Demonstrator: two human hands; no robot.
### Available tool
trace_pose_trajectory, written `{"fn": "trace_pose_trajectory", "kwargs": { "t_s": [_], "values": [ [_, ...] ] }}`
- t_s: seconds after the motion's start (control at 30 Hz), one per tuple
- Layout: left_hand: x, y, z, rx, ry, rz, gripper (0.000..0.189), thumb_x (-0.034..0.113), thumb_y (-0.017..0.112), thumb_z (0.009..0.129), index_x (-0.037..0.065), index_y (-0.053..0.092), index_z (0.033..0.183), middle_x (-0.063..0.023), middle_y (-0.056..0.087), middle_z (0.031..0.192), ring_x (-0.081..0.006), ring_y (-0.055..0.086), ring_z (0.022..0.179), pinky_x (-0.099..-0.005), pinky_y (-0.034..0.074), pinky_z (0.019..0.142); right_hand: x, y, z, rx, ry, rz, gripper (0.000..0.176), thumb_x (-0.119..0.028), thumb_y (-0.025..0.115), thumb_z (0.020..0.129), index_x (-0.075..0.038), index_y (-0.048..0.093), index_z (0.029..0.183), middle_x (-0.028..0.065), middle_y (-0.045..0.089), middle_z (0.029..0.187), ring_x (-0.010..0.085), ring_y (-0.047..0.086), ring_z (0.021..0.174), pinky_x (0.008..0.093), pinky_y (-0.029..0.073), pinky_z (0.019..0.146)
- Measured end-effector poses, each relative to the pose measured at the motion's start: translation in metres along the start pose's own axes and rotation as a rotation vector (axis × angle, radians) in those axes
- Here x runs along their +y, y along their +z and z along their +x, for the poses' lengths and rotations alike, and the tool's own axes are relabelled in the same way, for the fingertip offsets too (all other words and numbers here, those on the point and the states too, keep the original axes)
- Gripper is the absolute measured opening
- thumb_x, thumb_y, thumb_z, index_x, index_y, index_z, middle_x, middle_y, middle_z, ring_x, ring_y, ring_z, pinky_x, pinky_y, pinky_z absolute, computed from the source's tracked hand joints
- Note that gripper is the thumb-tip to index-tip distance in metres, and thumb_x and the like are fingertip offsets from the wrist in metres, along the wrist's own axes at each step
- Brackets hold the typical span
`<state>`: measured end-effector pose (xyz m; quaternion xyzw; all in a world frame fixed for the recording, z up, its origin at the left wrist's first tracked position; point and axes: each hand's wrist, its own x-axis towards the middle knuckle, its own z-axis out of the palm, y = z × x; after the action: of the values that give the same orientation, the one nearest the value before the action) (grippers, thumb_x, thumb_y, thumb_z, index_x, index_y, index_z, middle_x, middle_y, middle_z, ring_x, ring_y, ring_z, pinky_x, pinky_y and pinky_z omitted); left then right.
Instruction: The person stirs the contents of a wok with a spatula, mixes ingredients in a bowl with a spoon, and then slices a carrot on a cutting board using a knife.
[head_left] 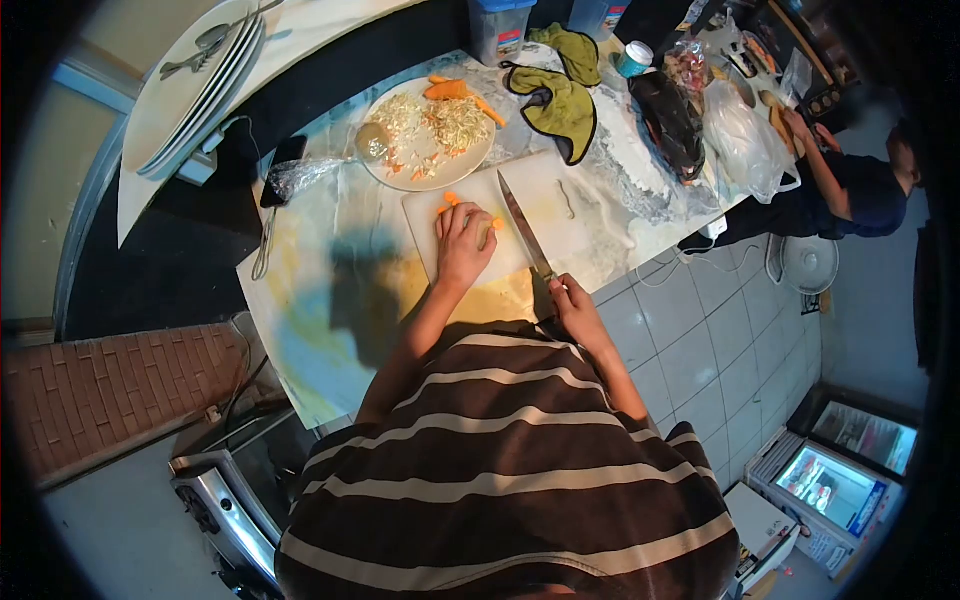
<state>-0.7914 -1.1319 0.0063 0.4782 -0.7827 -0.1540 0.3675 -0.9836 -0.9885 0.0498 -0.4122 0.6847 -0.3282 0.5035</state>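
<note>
My right hand [572, 303] is wrapped round the handle of a long kitchen knife [524, 225]. Its blade points away from me, over the right part of a white cutting board [535, 185]. On the left part of the board, my left hand [466, 243] is curled down over orange carrot pieces [450, 199], which peek out beyond the fingertips and beside them. The fingers hide the rest of the carrot. Blade and left hand are apart. Just past the board stands a plate [400, 181] with shredded vegetables [455, 125] and larger carrot chunks [447, 90].
Green cloths [560, 105] lie beyond the board. A black bag [668, 125] and a white plastic bag [740, 135] stand to the right, near another person [850, 185]. Stacked plates [205, 90] sit on a raised ledge at left. A phone [284, 170] lies below it.
</note>
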Motion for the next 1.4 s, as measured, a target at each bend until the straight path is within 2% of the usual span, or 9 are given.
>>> {"fn": "trace_pose_trajectory", "kwargs": {
  "t_s": [0.13, 0.3, 0.73, 0.8, 0.83, 0.9, 1.07, 1.23, 1.4],
  "values": [
    [0.000, -0.001, 0.001, 0.000, 0.025, 0.009, 0.019, 0.015, 0.072, 0.078, 0.011, 0.063, 0.095, -0.0048, 0.054, 0.108, -0.0262, 0.049, 0.110, -0.0436, 0.034, 0.099, 0.003, 0.007, 0.000, -0.012, 0.001, -0.043, 0.034, -0.034, 0.048, 0.104, -0.001, 0.052, 0.096, 0.0123, 0.053, 0.064, 0.0225, 0.052, 0.060, 0.0374, 0.042, 0.059],
    [0.002, -0.002, 0.002, -0.046, 0.033, 0.037, 0.021, 0.020, 0.074, 0.081, 0.011, 0.064, 0.098, -0.0048, 0.055, 0.108, -0.0255, 0.049, 0.111, -0.0434, 0.032, 0.101, 0.010, 0.013, 0.002, 0.035, -0.005, -0.159, 0.034, -0.035, 0.048, 0.104, -0.001, 0.052, 0.100, 0.0220, 0.058, 0.067, 0.0386, 0.061, 0.064, 0.0423, 0.044, 0.061],
    [0.004, -0.002, 0.006, -0.070, 0.066, 0.083, 0.022, 0.023, 0.071, 0.085, 0.011, 0.066, 0.103, -0.0047, 0.056, 0.109, -0.0259, 0.050, 0.107, -0.0434, 0.034, 0.099, 0.000, 0.014, 0.001, 0.023, 0.071, -0.158, 0.041, -0.038, 0.042, 0.105, 0.000, 0.055, 0.106, 0.0221, 0.060, 0.071, 0.0371, 0.061, 0.068, 0.0430, 0.046, 0.065],
    [0.004, -0.001, 0.005, -0.056, 0.086, 0.076, 0.021, 0.022, 0.071, 0.085, 0.011, 0.066, 0.102, -0.0046, 0.056, 0.108, -0.0259, 0.050, 0.107, -0.0433, 0.034, 0.099, 0.015, 0.014, 0.005, 0.064, -0.038, -0.083, 0.038, -0.035, 0.042, 0.107, -0.001, 0.055, 0.094, 0.0008, 0.050, 0.065, 0.0120, 0.047, 0.058, 0.0301, 0.040, 0.055],
    [0.004, -0.001, 0.004, -0.069, 0.077, 0.073, 0.021, 0.022, 0.071, 0.085, 0.011, 0.066, 0.102, -0.0046, 0.056, 0.108, -0.0259, 0.050, 0.107, -0.0433, 0.034, 0.099, 0.021, 0.012, 0.006, 0.060, -0.022, -0.082, 0.038, -0.035, 0.042, 0.107, -0.001, 0.055, 0.094, 0.0008, 0.050, 0.065, 0.0120, 0.047, 0.058, 0.0301, 0.040, 0.055],
    [0.003, 0.000, 0.005, -0.048, 0.091, 0.078, 0.021, 0.021, 0.071, 0.085, 0.011, 0.066, 0.102, -0.0043, 0.056, 0.107, -0.0258, 0.050, 0.106, -0.0433, 0.034, 0.098, 0.023, 0.009, 0.009, -0.043, 0.121, -0.101, 0.047, -0.040, 0.040, 0.106, 0.003, 0.061, 0.109, 0.0215, 0.061, 0.076, 0.0322, 0.060, 0.073, 0.0401, 0.047, 0.072],
    [0.002, 0.000, 0.006, -0.050, 0.089, 0.088, 0.020, 0.022, 0.071, 0.085, 0.012, 0.066, 0.102, -0.0041, 0.057, 0.106, -0.0255, 0.051, 0.105, -0.0435, 0.034, 0.098, 0.009, 0.012, 0.006, -0.073, 0.058, -0.096, 0.046, -0.039, 0.040, 0.106, 0.002, 0.059, 0.101, 0.0187, 0.057, 0.072, 0.0285, 0.056, 0.068, 0.0396, 0.047, 0.069],
    [0.000, 0.005, 0.008, -0.047, 0.097, 0.069, 0.021, 0.025, 0.071, 0.085, 0.010, 0.066, 0.099, -0.0048, 0.055, 0.105, -0.0261, 0.048, 0.105, -0.0448, 0.033, 0.098, 0.002, 0.024, 0.002, 0.064, -0.053, -0.213, 0.043, -0.038, 0.040, 0.106, 0.001, 0.056, 0.096, 0.0224, 0.062, 0.074, 0.0439, 0.062, 0.071, 0.0454, 0.048, 0.066],
    [0.002, 0.004, 0.012, -0.052, 0.084, 0.072, 0.021, 0.024, 0.072, 0.085, 0.011, 0.066, 0.100, -0.0042, 0.056, 0.107, -0.0256, 0.051, 0.105, -0.0438, 0.033, 0.100, 0.000, 0.023, -0.001, 0.069, -0.058, -0.238, 0.044, -0.038, 0.040, 0.106, 0.001, 0.056, 0.097, 0.0249, 0.064, 0.078, 0.0481, 0.063, 0.079, 0.0473, 0.048, 0.067]
  ]
}}
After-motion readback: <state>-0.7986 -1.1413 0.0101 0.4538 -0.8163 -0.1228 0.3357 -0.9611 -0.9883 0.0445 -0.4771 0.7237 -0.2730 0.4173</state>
